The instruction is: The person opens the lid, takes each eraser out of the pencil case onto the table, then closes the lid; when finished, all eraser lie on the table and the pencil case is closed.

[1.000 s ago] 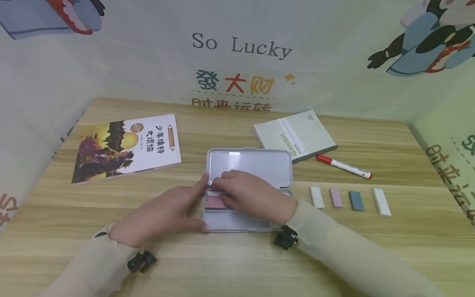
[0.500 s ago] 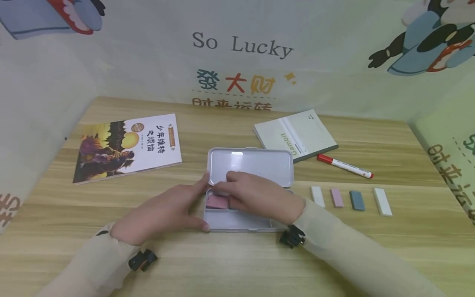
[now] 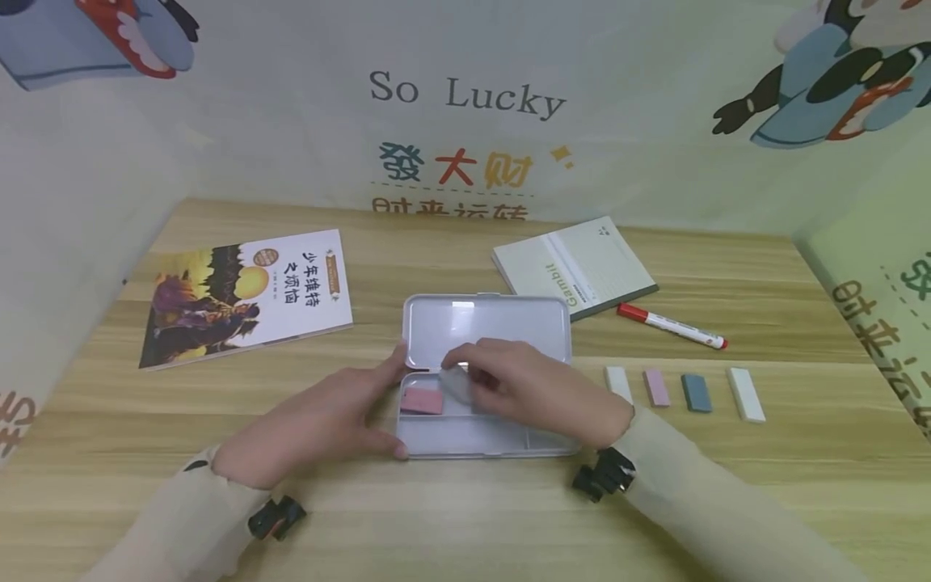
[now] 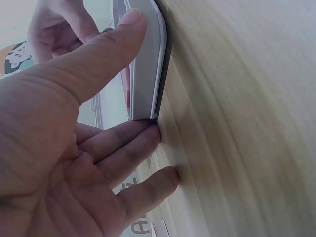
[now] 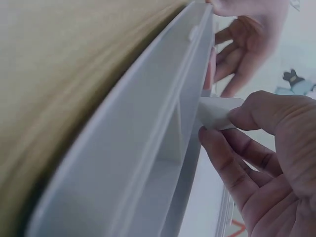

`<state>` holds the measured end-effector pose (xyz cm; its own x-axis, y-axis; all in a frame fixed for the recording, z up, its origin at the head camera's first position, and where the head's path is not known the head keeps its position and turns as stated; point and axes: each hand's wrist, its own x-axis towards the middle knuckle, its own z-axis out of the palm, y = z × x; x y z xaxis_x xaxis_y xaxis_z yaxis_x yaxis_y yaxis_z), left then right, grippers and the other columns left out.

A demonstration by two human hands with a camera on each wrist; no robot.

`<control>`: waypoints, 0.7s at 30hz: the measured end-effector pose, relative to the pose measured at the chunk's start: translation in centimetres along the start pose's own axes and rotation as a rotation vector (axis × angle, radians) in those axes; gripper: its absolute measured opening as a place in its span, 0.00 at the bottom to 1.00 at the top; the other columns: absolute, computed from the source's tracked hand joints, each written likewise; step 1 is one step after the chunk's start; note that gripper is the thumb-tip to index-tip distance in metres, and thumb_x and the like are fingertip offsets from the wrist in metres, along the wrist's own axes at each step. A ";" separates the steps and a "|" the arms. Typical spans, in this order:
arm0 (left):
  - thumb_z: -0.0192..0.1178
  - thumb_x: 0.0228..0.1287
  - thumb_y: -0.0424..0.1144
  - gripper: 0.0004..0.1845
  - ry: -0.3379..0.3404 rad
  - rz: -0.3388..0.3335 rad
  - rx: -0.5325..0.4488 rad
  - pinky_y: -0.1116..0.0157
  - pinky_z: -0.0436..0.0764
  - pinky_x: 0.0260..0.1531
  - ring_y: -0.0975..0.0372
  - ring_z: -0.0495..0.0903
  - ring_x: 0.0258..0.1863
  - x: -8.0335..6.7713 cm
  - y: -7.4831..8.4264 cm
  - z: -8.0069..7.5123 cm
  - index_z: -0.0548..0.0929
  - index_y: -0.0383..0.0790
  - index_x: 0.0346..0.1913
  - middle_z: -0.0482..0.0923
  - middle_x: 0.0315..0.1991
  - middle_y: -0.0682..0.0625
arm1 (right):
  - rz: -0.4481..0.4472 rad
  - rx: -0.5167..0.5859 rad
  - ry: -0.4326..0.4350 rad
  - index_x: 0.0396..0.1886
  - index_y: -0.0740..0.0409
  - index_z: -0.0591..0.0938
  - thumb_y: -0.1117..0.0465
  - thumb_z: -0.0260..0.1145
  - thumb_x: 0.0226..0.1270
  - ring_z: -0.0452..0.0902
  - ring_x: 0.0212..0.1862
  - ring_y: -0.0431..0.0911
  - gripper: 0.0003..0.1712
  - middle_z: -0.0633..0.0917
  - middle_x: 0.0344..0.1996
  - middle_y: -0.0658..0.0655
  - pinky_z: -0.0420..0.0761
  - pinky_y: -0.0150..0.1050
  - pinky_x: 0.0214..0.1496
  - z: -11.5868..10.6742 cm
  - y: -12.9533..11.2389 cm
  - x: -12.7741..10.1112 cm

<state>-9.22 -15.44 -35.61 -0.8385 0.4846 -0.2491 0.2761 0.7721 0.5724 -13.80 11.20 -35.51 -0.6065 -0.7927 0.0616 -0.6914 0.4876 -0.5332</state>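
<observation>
Whereas a second ago the right hand (image 3: 541,392) lay flat over the pink eraser (image 3: 422,400) in the open case (image 3: 480,440), I now read it lifted and shifted toward centre frame, thumb and fingers pinching a white eraser (image 3: 457,381) just above the case's upper compartment; the right wrist view confirms the white eraser (image 5: 217,112) gripped at the fingertips, close to the case wall and not yet set down; the pink eraser lies uncovered at the left end of that compartment; the left hand (image 3: 320,424) has not moved, thumb on the near left corner, fingers extended against the left edge, steadying the case; I judge one piece stowed and a second on its way in; four erasers (image 3: 684,392) wait in a row at centre right.
</observation>
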 end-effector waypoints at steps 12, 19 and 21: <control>0.79 0.54 0.53 0.66 -0.004 -0.008 -0.001 0.42 0.69 0.77 0.40 0.71 0.75 0.0 0.2 0.0 0.46 0.34 0.84 0.66 0.78 0.36 | 0.171 0.167 0.148 0.59 0.53 0.82 0.70 0.67 0.69 0.82 0.39 0.37 0.20 0.86 0.34 0.48 0.90 0.33 0.47 -1.0 1.4 -5.2; 0.78 0.55 0.55 0.66 -0.012 -0.018 -0.004 0.42 0.68 0.78 0.40 0.70 0.76 -0.1 0.1 0.0 0.45 0.36 0.85 0.65 0.79 0.38 | 0.192 0.178 0.252 0.55 0.57 0.84 0.73 0.69 0.66 0.84 0.39 0.37 0.19 0.89 0.34 0.50 0.91 0.33 0.44 -1.5 2.3 -8.6; 0.78 0.55 0.55 0.65 -0.014 -0.019 -0.006 0.42 0.68 0.78 0.40 0.69 0.76 -0.1 0.2 -0.1 0.46 0.36 0.85 0.65 0.79 0.38 | 0.196 0.173 0.274 0.55 0.56 0.84 0.73 0.70 0.66 0.84 0.39 0.35 0.20 0.89 0.35 0.49 0.91 0.32 0.43 -1.7 2.5 -9.6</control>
<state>-9.12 -15.36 -35.44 -0.8366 0.4760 -0.2711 0.2576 0.7785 0.5723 -10.36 20.68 -36.02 -0.8197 -0.5514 0.1551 -0.4890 0.5328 -0.6906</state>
